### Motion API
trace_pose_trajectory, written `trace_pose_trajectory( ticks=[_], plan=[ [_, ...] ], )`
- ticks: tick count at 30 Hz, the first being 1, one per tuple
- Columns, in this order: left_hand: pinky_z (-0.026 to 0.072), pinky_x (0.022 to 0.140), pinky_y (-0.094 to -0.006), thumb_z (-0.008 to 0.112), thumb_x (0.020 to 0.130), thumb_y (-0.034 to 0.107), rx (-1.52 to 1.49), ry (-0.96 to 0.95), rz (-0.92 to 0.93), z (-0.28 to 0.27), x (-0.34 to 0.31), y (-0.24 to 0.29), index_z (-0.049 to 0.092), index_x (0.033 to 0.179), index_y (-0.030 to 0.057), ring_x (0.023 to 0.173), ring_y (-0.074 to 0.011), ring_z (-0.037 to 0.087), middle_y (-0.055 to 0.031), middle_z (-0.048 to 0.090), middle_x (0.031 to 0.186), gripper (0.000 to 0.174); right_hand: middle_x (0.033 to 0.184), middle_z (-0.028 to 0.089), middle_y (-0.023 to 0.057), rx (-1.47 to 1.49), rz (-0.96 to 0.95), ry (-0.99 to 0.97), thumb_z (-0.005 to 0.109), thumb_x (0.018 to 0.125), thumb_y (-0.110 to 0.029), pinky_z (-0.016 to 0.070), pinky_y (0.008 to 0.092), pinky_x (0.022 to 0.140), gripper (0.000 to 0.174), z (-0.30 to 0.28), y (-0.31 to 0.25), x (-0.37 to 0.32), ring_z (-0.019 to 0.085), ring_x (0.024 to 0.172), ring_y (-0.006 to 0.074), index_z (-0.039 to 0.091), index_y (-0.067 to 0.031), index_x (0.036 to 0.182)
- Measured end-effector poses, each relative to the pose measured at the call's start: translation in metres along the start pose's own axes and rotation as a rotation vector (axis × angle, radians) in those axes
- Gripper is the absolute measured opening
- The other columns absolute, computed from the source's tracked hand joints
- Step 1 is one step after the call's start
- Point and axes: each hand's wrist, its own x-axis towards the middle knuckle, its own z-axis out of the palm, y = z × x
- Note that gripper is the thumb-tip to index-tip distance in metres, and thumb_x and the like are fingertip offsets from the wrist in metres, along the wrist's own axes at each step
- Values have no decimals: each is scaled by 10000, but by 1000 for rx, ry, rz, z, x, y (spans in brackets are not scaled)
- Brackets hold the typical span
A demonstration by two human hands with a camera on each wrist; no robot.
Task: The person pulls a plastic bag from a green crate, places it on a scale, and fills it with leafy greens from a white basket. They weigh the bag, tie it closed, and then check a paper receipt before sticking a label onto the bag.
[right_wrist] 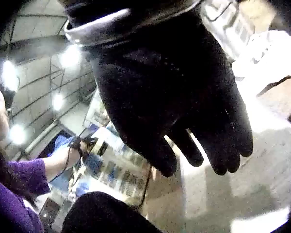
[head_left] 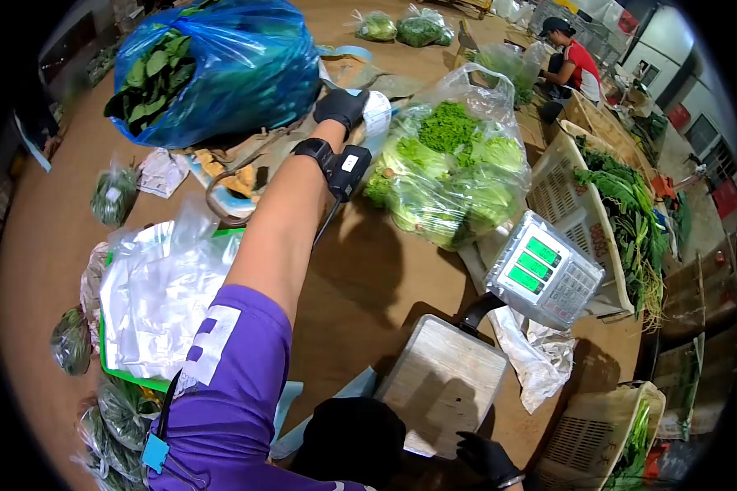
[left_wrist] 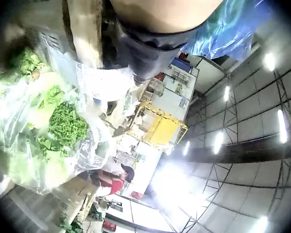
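My left hand [head_left: 341, 109], in a black glove, reaches far forward, right at a white piece with printed marks [head_left: 377, 116]. The left wrist view also has this white piece [left_wrist: 104, 83] beside the dark glove [left_wrist: 155, 54]; the fingers are mostly hidden, and I cannot tell whether they grip it. Just right of that hand sits a clear plastic bag of lettuce [head_left: 454, 176]. Near the front edge of the scale's platform [head_left: 446, 385], my black-gloved right hand [head_left: 485, 460] has its fingers extended. In the right wrist view that hand [right_wrist: 169, 97] holds nothing.
The scale display [head_left: 544, 270] glows green. A blue bag of leafy greens [head_left: 246, 74] stands at upper left. Clear plastic bags [head_left: 160, 303] lie in a green tray. Vegetable crates [head_left: 565, 196] line the right side. Another person [head_left: 577, 65] crouches at the back.
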Motion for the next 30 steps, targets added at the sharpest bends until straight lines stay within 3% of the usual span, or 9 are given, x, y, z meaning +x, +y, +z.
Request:
trace_pose_trajectory(
  ticks=[5,7,9,11,15,19,22,25,30],
  plan=[
    [461,646,-336,575,696,312,-548,240,179,-20,-19,9,601,881,2,713,-253,595,-168,606,838,361,876,579,69,372,93,43,560,787,-64,439,231,722,350,-2,42,-40,531,797,115,465,29,1111],
    [451,618,-283,605,707,205,-1217,2,252,-56,-72,31,588,879,-29,686,-175,583,-118,616,795,291,861,593,96,219,13,-39,566,778,-136,451,268,703,344,-32,22,-25,563,779,159,493,-16,1092],
    [437,615,-248,578,745,147,-1334,-239,327,-88,-139,43,579,886,-36,684,-119,555,-70,602,771,230,845,605,144,-10,-174,-86,563,780,-227,461,309,683,353,-50,19,2,597,772,223,511,-47,1080],
    [431,638,-231,577,749,115,-1065,-244,495,-93,-200,35,581,879,-15,685,-105,550,-59,605,775,184,894,594,168,81,-163,-4,533,805,-261,456,300,694,359,-65,-24,40,593,814,228,511,-30,1080],
    [422,561,-273,612,737,142,-912,-750,447,-81,-309,13,587,858,29,608,-101,534,-35,596,686,168,1193,435,143,790,-729,-138,442,833,-385,349,344,896,558,-46,-71,120,409,1107,225,351,13,1213],
    [414,516,-260,605,738,137,-491,-887,608,-87,-388,-5,575,869,-11,539,-134,523,-111,576,643,200,1089,499,132,1158,-859,-220,484,825,-194,383,334,864,410,8,-87,163,488,1005,233,380,2,1170],
    [382,468,-282,604,748,164,-425,-932,469,-67,-431,-46,547,936,-1,477,-142,483,-120,543,608,257,1014,530,114,1708,-613,-245,553,761,-93,447,340,775,391,7,-106,158,534,910,225,417,-12,1119],
    [435,578,-317,568,778,210,-390,-1057,327,-84,-459,-57,525,1002,32,638,-266,575,-168,572,730,289,917,578,100,1766,-587,-12,577,742,-45,463,309,731,238,-11,-99,156,567,827,195,528,-5,971],
    [437,648,-274,552,787,149,-589,-1104,135,-85,-496,-75,536,1012,30,699,-190,578,-104,603,820,255,854,607,89,1531,-695,299,605,733,-48,468,264,676,173,-24,-87,128,582,762,155,575,-2,897]
  ],
)
